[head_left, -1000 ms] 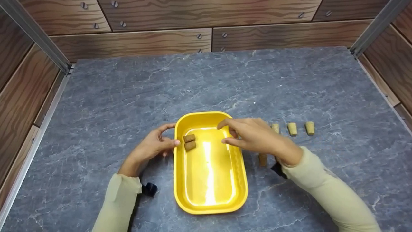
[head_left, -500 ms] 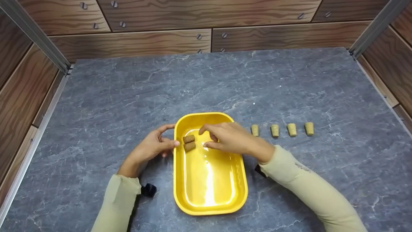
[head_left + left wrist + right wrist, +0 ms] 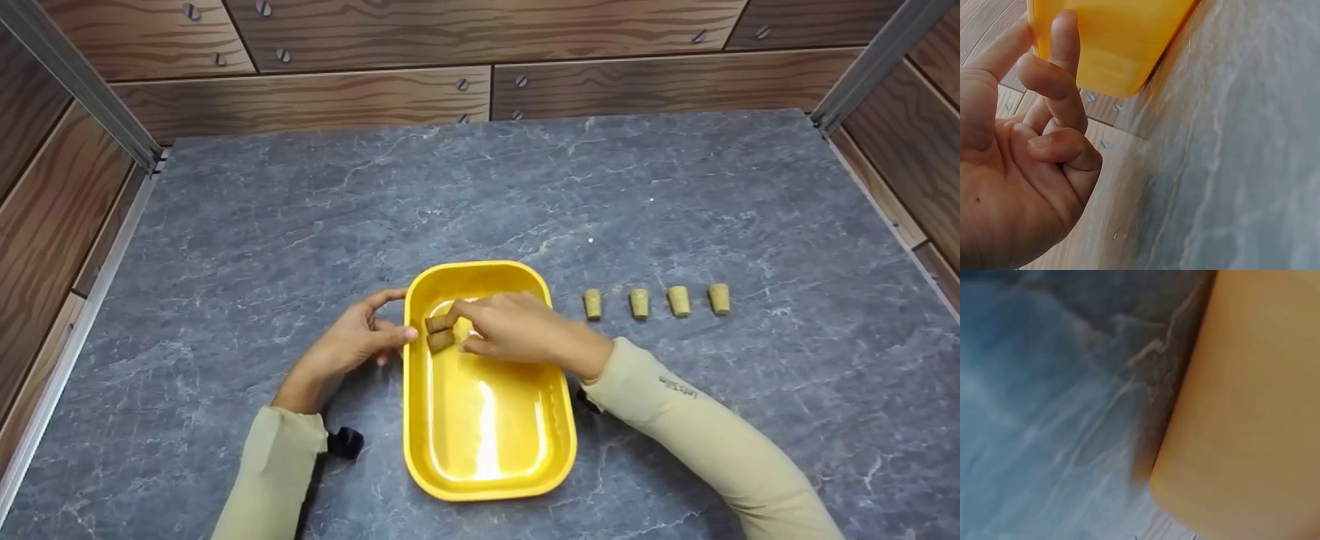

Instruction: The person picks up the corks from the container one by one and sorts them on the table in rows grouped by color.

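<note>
A yellow plastic tray (image 3: 487, 495) lies lengthwise before me, with two brown corks (image 3: 441, 343) side by side near its left wall. My left hand (image 3: 352, 337) pinches the tray's left wall, thumb over the rim and index finger outside; the left wrist view shows the other fingers curled below. Inside the tray, my right hand (image 3: 521, 328) reaches the corks from the right. Its index fingertip is at the upper cork and its thumb close to the lower one, with a gap between them. Only the tray's outer wall (image 3: 1241, 427) and table appear in the right wrist view.
Several pale tapered corks (image 3: 639, 304) stand in a row on the grey marbled table (image 3: 300, 202), right of the tray. Wood-patterned walls (image 3: 337, 101) enclose the back and sides. The right sleeve (image 3: 697, 420) covers part of the table.
My right hand has moved left across the tray to the brown corks. The leftmost pale cork is uncovered, while brown pieces right of the tray are now out of sight. The left hand stays put.
</note>
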The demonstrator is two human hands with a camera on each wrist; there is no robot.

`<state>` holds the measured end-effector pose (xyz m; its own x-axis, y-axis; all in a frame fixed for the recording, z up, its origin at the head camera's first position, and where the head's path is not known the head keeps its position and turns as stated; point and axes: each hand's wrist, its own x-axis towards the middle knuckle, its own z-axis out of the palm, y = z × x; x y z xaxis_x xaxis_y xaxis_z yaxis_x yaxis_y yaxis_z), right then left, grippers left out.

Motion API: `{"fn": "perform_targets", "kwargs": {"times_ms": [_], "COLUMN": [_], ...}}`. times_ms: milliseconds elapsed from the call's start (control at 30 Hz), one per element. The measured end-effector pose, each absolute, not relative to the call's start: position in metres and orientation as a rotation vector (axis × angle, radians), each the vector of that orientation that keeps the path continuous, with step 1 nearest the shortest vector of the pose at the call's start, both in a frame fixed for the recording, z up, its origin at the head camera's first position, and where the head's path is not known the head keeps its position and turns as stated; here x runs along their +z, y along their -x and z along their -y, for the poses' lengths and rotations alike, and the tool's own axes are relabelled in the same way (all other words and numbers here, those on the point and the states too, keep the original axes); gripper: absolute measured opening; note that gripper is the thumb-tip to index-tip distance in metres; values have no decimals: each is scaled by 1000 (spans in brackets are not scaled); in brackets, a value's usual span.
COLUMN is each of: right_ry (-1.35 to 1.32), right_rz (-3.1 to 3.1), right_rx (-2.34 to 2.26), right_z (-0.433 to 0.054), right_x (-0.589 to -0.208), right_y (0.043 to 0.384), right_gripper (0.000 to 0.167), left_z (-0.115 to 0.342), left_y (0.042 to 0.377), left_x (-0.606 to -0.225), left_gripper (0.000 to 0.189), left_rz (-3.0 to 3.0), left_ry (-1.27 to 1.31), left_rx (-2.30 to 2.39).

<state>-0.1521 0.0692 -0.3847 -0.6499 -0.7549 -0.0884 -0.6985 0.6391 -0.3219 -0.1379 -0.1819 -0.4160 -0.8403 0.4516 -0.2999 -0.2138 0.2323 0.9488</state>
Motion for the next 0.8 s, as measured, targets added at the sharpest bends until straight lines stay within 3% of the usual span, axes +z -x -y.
{"fn": "perform_targets", "kwargs": {"times_ms": [633, 800], "right_ry": [1186, 1177], "right_rz": [-2594, -2609], "right_rx": [-235, -209], "right_z": [-56, -53], "right_x": [-390, -389], "right_y": [153, 155], "right_gripper": [34, 26], "left_z": [182, 182], "left_y": [139, 140], "left_x": [-417, -417], "left_gripper": [75, 76], "left_rz": [-2006, -1996], "left_ry": [-234, -249], "left_rx": [1633, 1644]}}
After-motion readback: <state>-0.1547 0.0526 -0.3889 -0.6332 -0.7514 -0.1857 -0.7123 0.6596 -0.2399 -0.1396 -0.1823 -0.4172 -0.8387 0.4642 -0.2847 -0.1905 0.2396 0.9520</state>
